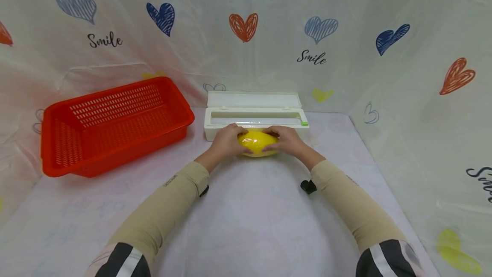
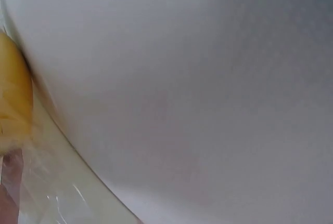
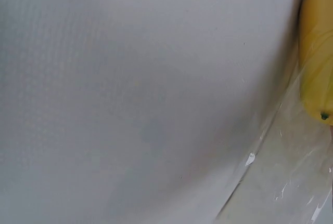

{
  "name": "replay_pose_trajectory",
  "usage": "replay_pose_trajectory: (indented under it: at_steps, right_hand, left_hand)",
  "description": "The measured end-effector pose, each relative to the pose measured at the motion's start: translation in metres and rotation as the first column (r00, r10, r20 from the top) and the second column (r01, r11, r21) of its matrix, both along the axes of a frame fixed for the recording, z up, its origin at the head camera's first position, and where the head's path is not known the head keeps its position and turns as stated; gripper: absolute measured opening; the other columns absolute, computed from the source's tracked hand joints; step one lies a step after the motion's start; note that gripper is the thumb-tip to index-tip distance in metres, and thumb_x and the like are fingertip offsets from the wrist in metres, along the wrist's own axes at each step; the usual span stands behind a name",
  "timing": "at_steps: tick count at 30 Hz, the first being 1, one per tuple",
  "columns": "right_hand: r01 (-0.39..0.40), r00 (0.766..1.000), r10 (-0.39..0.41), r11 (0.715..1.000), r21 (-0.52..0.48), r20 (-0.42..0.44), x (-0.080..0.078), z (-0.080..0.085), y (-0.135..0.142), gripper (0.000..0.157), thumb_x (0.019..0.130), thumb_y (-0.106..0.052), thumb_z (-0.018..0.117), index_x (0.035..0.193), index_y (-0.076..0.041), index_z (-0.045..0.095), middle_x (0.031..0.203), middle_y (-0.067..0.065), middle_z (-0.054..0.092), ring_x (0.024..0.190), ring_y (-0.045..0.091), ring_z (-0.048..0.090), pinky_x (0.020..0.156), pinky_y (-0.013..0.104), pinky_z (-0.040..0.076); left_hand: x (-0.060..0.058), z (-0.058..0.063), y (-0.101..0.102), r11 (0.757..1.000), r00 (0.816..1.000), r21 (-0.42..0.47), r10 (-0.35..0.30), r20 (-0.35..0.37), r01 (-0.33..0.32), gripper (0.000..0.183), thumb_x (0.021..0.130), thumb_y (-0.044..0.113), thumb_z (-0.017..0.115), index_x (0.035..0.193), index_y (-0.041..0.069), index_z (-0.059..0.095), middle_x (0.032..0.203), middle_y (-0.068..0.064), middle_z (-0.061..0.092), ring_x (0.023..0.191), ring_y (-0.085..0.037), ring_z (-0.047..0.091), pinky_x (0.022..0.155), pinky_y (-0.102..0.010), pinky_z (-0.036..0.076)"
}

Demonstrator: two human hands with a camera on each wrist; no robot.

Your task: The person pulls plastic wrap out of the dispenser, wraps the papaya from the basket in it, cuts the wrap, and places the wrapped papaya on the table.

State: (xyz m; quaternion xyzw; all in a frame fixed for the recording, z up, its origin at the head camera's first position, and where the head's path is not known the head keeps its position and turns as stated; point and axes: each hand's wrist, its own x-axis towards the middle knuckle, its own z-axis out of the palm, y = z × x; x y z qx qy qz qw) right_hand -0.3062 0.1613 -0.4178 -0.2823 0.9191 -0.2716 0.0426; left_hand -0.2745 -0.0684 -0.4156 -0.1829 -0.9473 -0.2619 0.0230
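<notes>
A smooth, rounded yellow fruit lies against the front of a white cling film box in the head view. My left hand grips it from the left and my right hand from the right, thumbs nearer me. Clear film hangs beside the fruit in the right wrist view, where a small dark green stem spot shows. Part of the fruit and wrinkled film appear at the left edge of the left wrist view. How far the film wraps round is hard to see.
The box's lid stands raised at the back, and a green slider sits at its right end. To the left is a red slotted basket. A heart-printed cloth hangs behind the white-covered table.
</notes>
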Motion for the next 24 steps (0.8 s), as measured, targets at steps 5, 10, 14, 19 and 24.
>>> replay_pose_trajectory:
  at_steps: [5, 10, 14, 19, 24]
  right_hand:
    - [-0.008, 1.0, 0.008, 1.0, -0.001, 0.023, -0.002, 0.001, -0.001, 0.064, 0.078, -0.038, 0.081, 0.131, -0.008, 0.061, 0.127, 0.008, 0.063, 0.115, 0.025, 0.057, 0.101, 0.041, 0.042]
    - [-0.026, 0.998, 0.027, 1.0, -0.013, 0.05, -0.003, -0.003, 0.004, 0.065, 0.081, -0.038, 0.079, 0.135, -0.009, 0.058, 0.133, 0.008, 0.06, 0.121, 0.026, 0.054, 0.105, 0.042, 0.039]
    - [-0.02, 0.994, 0.029, 0.996, -0.083, 0.103, -0.002, -0.004, 0.013, 0.059, 0.084, -0.032, 0.078, 0.134, -0.009, 0.059, 0.133, 0.008, 0.059, 0.121, 0.025, 0.054, 0.105, 0.041, 0.039]
    - [0.016, 1.0, -0.012, 0.985, -0.17, 0.025, 0.007, -0.001, 0.02, 0.047, 0.082, -0.02, 0.08, 0.124, -0.005, 0.065, 0.124, 0.006, 0.061, 0.117, 0.024, 0.055, 0.103, 0.04, 0.041]
    - [-0.005, 0.99, -0.031, 0.967, -0.256, -0.138, 0.025, -0.002, 0.013, 0.033, 0.084, -0.011, 0.077, 0.115, -0.004, 0.069, 0.115, 0.007, 0.065, 0.109, 0.025, 0.058, 0.098, 0.041, 0.045]
  left_hand:
    - [-0.003, 0.002, -0.001, 1.0, 0.998, -0.012, 0.008, 0.057, -0.008, 0.067, 0.071, 0.037, 0.088, 0.127, 0.007, 0.065, 0.114, -0.009, 0.061, 0.101, -0.023, 0.055, 0.092, -0.036, 0.045]
    - [-0.004, 0.004, 0.001, 1.0, 0.991, -0.023, 0.005, 0.135, -0.002, 0.071, 0.074, 0.036, 0.086, 0.134, 0.006, 0.06, 0.116, -0.012, 0.053, 0.099, -0.024, 0.051, 0.09, -0.036, 0.044]
    - [-0.004, 0.004, 0.003, 0.999, 0.986, -0.032, 0.009, 0.168, -0.004, 0.072, 0.075, 0.034, 0.085, 0.135, 0.006, 0.058, 0.119, -0.012, 0.051, 0.101, -0.025, 0.05, 0.094, -0.035, 0.043]
    - [-0.003, 0.006, 0.004, 1.0, 0.983, -0.019, 0.016, 0.184, -0.013, 0.072, 0.074, 0.031, 0.087, 0.135, 0.006, 0.058, 0.121, -0.013, 0.051, 0.105, -0.025, 0.05, 0.099, -0.036, 0.042]
    - [-0.002, 0.007, 0.002, 1.0, 0.982, -0.003, 0.019, 0.188, -0.019, 0.072, 0.074, 0.029, 0.087, 0.135, 0.006, 0.058, 0.121, -0.012, 0.051, 0.105, -0.025, 0.05, 0.098, -0.036, 0.043]
